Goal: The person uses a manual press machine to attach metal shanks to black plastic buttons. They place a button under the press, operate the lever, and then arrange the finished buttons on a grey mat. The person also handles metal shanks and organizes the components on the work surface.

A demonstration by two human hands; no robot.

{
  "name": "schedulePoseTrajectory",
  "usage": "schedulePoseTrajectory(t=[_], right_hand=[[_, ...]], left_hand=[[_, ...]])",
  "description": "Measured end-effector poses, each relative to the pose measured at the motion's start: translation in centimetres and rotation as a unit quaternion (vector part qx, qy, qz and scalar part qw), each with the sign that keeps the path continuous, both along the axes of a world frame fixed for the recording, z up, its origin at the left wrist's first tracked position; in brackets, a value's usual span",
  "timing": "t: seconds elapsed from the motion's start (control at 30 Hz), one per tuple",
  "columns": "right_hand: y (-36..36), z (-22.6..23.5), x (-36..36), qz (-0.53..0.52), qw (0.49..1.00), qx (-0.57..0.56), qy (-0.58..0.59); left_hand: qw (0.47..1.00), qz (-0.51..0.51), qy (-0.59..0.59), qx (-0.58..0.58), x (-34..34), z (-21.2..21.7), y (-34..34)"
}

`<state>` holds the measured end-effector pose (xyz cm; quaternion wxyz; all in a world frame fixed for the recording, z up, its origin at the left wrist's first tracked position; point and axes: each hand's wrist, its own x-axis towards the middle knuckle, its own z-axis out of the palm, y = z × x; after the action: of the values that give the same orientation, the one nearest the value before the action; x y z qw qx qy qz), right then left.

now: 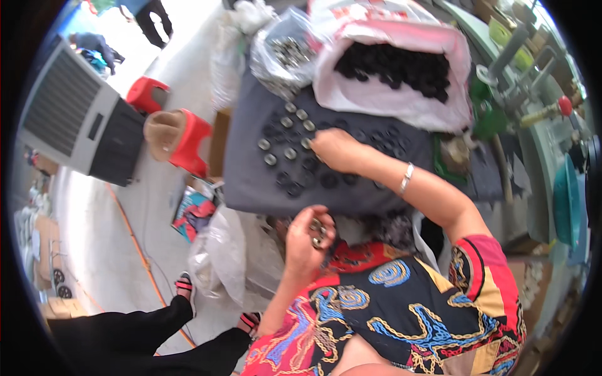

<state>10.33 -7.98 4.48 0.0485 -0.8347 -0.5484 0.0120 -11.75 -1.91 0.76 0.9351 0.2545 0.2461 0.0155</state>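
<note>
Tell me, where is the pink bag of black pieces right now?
In the head view, the pink bag lies at the far edge of the grey board, upper right of centre, beyond the right hand and beside a clear bag.

Two plastic bags far on grey board [251, 182]: clear bag [285, 53], pink bag [401, 94]. Two red stools [191, 141] left. Seven silver caps [290, 122] on board.
</note>
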Motion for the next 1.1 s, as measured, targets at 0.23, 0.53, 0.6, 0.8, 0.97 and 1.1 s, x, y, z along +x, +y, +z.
schedulePoseTrajectory(t=[0.23,0.53,0.6,0.8,0.97,1.1], right_hand=[[-3.9,1.8,-6.9,0.065,0.986,0.151,-0.032],[-5.4,-2.0,-12.1,0.067,0.989,0.128,0.037],[-6.9,-0.6,-12.2,0.061,0.990,0.124,0.025],[-5.0,-1.3,-11.5,-0.024,0.923,0.268,0.273],[-7.7,0.6,-11.0,-0.092,0.921,0.234,0.298],[-9.1,1.8,-11.8,-0.082,0.881,0.293,0.361]], left_hand=[[0.998,0.001,-0.060,-0.009,0.2,0.1,0.4],[0.970,-0.007,0.044,0.238,1.1,0.4,-2.3],[0.914,-0.035,-0.004,0.404,2.4,-1.0,-2.2],[0.965,-0.056,-0.070,0.246,2.7,-2.0,-0.6],[0.973,-0.109,-0.046,0.199,0.5,0.6,-1.9],[0.970,-0.087,-0.071,0.215,0.5,0.6,-2.8]])
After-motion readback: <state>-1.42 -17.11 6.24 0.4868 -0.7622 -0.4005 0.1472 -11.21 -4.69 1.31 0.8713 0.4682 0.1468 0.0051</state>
